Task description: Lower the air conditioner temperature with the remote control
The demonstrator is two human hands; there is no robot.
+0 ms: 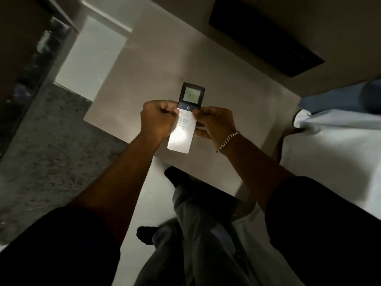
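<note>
A slim white remote control with a dark top and a lit greenish screen is held upright at the middle of the head view. The screen reads about 21. My right hand, with a chain bracelet on the wrist, grips the remote's right edge, thumb on the buttons. My left hand is curled against the remote's left edge, its thumb tip touching the button area. The air conditioner itself is not clearly in view.
A pale wall or cabinet face stands behind the remote, with a dark rectangular opening at the upper right. A bed with white sheet and blue pillow lies on the right. A dark speckled surface is on the left.
</note>
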